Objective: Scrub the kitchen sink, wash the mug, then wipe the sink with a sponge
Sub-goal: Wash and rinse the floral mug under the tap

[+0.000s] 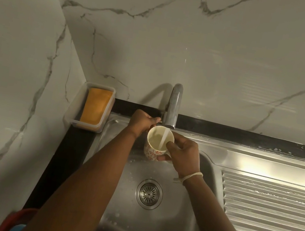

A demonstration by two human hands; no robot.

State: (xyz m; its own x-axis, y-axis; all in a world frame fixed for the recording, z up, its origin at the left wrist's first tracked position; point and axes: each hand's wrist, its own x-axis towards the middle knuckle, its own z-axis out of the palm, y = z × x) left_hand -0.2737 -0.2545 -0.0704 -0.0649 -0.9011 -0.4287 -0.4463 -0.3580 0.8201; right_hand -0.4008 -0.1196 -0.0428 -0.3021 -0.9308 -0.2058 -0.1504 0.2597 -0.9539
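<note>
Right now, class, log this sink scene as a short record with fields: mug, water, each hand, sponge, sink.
mug: white ceramic mug with red flower print, upright under the curved metal tap
water: running into the mug, part full
right hand: grips the mug
left hand: at the tap's base lever
sponge: orange sponge in clear plastic tray, left of sink
sink: stainless steel sink, wet

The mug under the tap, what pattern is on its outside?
Small red flowers on cream, seen on the mug in the head view.
</note>
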